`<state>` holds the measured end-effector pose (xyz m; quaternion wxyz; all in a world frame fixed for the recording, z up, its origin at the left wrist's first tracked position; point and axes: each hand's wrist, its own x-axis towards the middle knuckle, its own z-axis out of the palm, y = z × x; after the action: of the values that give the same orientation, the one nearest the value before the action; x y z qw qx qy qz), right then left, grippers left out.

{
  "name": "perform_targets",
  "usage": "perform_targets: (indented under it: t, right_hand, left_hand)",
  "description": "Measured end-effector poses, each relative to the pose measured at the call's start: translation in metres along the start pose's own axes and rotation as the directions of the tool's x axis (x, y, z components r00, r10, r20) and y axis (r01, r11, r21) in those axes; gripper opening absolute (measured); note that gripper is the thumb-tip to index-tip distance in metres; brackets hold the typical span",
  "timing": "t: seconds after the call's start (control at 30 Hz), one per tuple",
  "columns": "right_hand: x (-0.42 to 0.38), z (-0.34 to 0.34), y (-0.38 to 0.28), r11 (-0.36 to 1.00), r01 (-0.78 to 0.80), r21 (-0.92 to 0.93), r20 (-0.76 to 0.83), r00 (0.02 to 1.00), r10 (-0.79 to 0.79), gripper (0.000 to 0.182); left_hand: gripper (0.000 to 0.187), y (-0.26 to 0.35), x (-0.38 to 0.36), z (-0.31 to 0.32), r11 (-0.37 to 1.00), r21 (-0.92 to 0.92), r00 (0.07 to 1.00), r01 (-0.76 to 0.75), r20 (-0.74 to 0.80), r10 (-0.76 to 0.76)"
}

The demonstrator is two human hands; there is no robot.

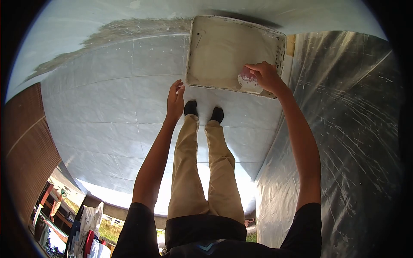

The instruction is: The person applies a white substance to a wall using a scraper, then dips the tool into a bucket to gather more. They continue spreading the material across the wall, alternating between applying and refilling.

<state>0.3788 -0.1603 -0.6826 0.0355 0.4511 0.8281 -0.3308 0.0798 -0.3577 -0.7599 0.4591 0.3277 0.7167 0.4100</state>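
A shallow rectangular pale tray (230,47) with a dark, paint-crusted rim is in front of me, near the base of the pale wall. My right hand (266,77) reaches over its near right corner, fingers closed on a flat pinkish spreader (248,76). White stuff coats the lower part of this tool, which is over the tray's surface; whether it touches cannot be made out. Just left of the tray's near left corner, my left hand (175,101) hangs with its fingers slightly bent and apart. Nothing shows in it.
A pale wall (163,9) with a rough grey patch (129,28) runs across the top. Clear plastic sheeting (344,120) hangs at right. Grey flooring (107,103) lies beneath my feet. Brown corrugated panel (28,124) stands at left, with clutter behind me at lower left.
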Motion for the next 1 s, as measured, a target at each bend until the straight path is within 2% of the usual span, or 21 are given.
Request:
perform_targets:
  t: [0.1, 0.17, 0.2, 0.27, 0.3, 0.37, 0.4, 0.47, 0.5, 0.53, 0.6, 0.63, 0.7, 0.77, 0.87, 0.93, 1.0]
  right_hand:
    - [0.004, -0.003, 0.008, 0.993, -0.038, -0.110, 0.039, 0.998, 0.043, 0.035]
    - [0.006, -0.009, 0.010, 0.949, -0.310, 0.053, 0.167, 0.940, 0.297, 0.033]
    - [0.005, -0.013, 0.011, 0.951, -0.305, 0.053, 0.155, 0.943, 0.294, 0.033]
    - [0.000, -0.022, 0.012, 0.890, -0.423, 0.170, 0.221, 0.897, 0.384, 0.030]
    - [-0.002, -0.023, 0.017, 0.894, -0.415, 0.172, 0.205, 0.902, 0.379, 0.030]
    - [-0.009, -0.022, 0.030, 0.821, -0.457, 0.342, 0.228, 0.888, 0.400, 0.030]
    - [-0.012, -0.026, 0.028, 0.826, -0.446, 0.346, 0.209, 0.894, 0.396, 0.030]
    - [-0.022, -0.036, 0.022, 0.710, -0.512, 0.483, 0.238, 0.858, 0.456, 0.030]
    - [-0.027, -0.039, 0.026, 0.631, -0.509, 0.586, 0.275, 0.857, 0.436, 0.031]
    - [-0.032, -0.042, 0.025, 0.640, -0.489, 0.593, 0.250, 0.867, 0.431, 0.031]
    - [-0.044, -0.055, 0.018, 0.444, -0.375, 0.814, 0.230, 0.910, 0.345, 0.029]
    - [-0.051, -0.067, 0.009, 0.456, -0.346, 0.820, 0.199, 0.919, 0.340, 0.029]
    - [-0.064, -0.090, -0.010, 0.413, -0.195, 0.889, 0.099, 0.965, 0.242, 0.028]
    - [-0.071, -0.110, -0.023, 0.415, -0.095, 0.905, -0.003, 0.974, 0.227, 0.028]
    - [-0.087, -0.150, -0.057, 0.398, 0.052, 0.916, -0.150, 0.964, 0.221, 0.031]
    - [-0.099, -0.182, -0.078, 0.337, 0.154, 0.929, -0.215, 0.965, 0.150, 0.033]
    - [-0.110, -0.213, -0.099, 0.358, 0.249, 0.900, -0.308, 0.944, 0.119, 0.034]
  left_hand:
    - [0.041, 0.006, -0.002, -0.002, 1.000, 0.005, 1.000, -0.001, -0.003, 0.001]
    - [0.042, 0.015, -0.002, -0.005, 1.000, -0.001, 1.000, 0.010, -0.008, -0.010]
    - [0.042, 0.017, -0.002, -0.007, 1.000, -0.002, 1.000, -0.003, -0.010, 0.003]
    - [0.042, 0.023, 0.001, -0.010, 0.999, 0.031, 0.999, -0.042, -0.009, 0.043]
    - [0.043, 0.025, 0.003, -0.011, 0.997, 0.037, 0.998, -0.062, -0.013, 0.063]
    - [0.043, 0.035, 0.005, -0.014, 0.995, 0.029, 0.996, -0.092, -0.013, 0.092]
    - [0.043, 0.043, 0.007, -0.015, 0.994, 0.021, 0.994, -0.105, -0.012, 0.106]
    - [0.042, 0.065, 0.007, -0.017, 0.991, -0.004, 0.991, -0.135, -0.020, 0.135]
    - [0.043, 0.079, 0.006, -0.019, 0.991, 0.009, 0.991, -0.133, -0.001, 0.133]
    - [0.043, 0.092, 0.006, -0.020, 0.991, 0.022, 0.991, -0.133, 0.018, 0.133]
    - [0.043, 0.121, 0.007, -0.022, 0.982, 0.000, 0.982, -0.186, 0.015, 0.186]
    - [0.042, 0.136, 0.007, -0.023, 0.976, 0.004, 0.976, -0.218, 0.029, 0.218]
    - [0.040, 0.164, 0.010, -0.024, 0.954, -0.034, 0.955, -0.297, 0.015, 0.298]
    - [0.040, 0.198, 0.011, -0.025, 0.937, -0.066, 0.939, -0.342, 0.022, 0.344]
    - [0.039, 0.251, 0.012, -0.029, 0.901, -0.089, 0.903, -0.425, 0.029, 0.429]
    - [0.039, 0.287, 0.012, -0.032, 0.881, -0.125, 0.883, -0.457, 0.054, 0.466]
    - [0.039, 0.322, 0.014, -0.034, 0.845, -0.153, 0.850, -0.513, 0.051, 0.525]
